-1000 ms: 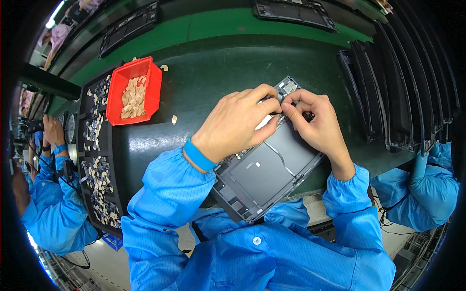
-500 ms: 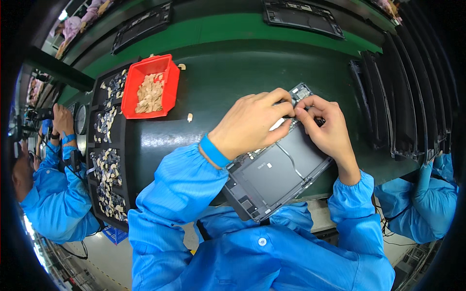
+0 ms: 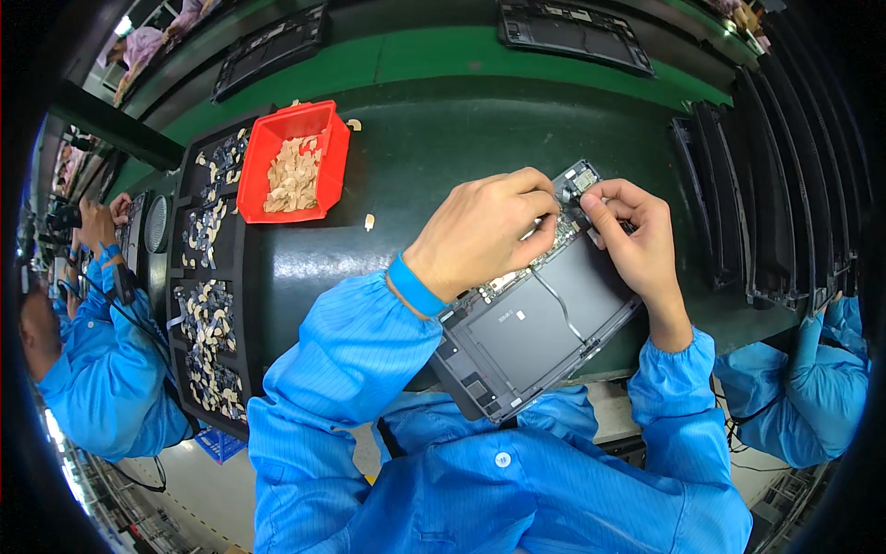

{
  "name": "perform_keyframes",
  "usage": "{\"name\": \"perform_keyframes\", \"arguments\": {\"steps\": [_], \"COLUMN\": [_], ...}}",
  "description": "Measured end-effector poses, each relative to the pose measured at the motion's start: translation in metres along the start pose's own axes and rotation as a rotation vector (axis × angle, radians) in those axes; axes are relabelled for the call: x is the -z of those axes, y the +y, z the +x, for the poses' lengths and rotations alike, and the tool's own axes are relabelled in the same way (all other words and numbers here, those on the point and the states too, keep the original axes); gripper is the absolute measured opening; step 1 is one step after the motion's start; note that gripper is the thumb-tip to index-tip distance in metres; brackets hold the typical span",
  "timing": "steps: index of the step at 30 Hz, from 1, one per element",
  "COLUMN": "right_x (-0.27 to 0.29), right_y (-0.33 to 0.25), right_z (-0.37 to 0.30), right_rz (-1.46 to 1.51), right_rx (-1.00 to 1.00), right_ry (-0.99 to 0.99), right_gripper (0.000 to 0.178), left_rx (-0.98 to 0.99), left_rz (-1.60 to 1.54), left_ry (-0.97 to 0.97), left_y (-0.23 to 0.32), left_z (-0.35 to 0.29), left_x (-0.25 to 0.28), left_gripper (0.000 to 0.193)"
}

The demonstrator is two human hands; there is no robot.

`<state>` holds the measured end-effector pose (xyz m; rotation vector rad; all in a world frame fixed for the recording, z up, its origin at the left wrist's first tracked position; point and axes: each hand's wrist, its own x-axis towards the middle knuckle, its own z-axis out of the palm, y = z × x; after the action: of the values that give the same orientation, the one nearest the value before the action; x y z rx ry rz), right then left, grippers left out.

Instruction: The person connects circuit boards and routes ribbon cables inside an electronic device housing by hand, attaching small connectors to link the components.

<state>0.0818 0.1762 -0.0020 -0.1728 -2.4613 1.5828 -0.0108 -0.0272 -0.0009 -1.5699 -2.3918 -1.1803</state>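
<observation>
An opened laptop base (image 3: 517, 332) lies tilted before me, overhanging the near edge of the table. Its grey battery, a bent grey cable and a circuit board (image 3: 563, 231) are exposed. Over the board's left side my left hand (image 3: 484, 226) has its fingers curled; whatever they hold is hidden. My right hand (image 3: 637, 235) pinches with thumb and index finger beside the far end of the board, near a small dark round part. What sits in that pinch is too small to name. A blue band circles my left wrist.
To the left, a red bin (image 3: 338, 175) of small tan pieces stands beside a black compartment tray (image 3: 242, 323) of small parts. One loose piece (image 3: 369, 222) lies on the green table. Dark panels (image 3: 738, 194) stand upright at right. Opened laptop bases (image 3: 577, 35) rest along the back. Co-workers sit on both sides.
My right hand has shifted slightly right, apart from my left fingers, uncovering more of the board's far end. My left hand stays over the board, fingers still curled.
</observation>
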Motion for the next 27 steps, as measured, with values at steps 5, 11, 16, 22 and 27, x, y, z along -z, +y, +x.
{"name": "perform_keyframes", "arguments": {"steps": [5,11,16,22,27], "right_x": [-0.005,0.003,0.001,0.000,-0.001], "right_y": [0.002,0.005,0.009,0.007,0.006], "right_z": [0.001,-0.004,-0.002,-0.002,-0.001], "right_rz": [0.066,0.143,0.202,0.211,0.200], "right_rx": [-0.027,-0.045,-0.024,-0.041,-0.044], "right_ry": [-0.006,0.051,0.025,0.024,0.010], "right_gripper": [0.017,0.011,0.013,0.013,0.013], "left_rx": [-0.046,-0.112,-0.107,-0.103,-0.070], "left_rz": [0.117,0.236,0.305,0.345,0.327], "left_ry": [0.028,0.008,-0.017,-0.038,-0.064], "left_y": [-0.003,0.002,0.002,0.003,0.004], "left_z": [-0.006,-0.005,-0.007,-0.010,-0.009], "left_x": [-0.001,-0.015,-0.016,-0.014,-0.013], "left_gripper": [0.020,0.029,0.030,0.033,0.032]}}
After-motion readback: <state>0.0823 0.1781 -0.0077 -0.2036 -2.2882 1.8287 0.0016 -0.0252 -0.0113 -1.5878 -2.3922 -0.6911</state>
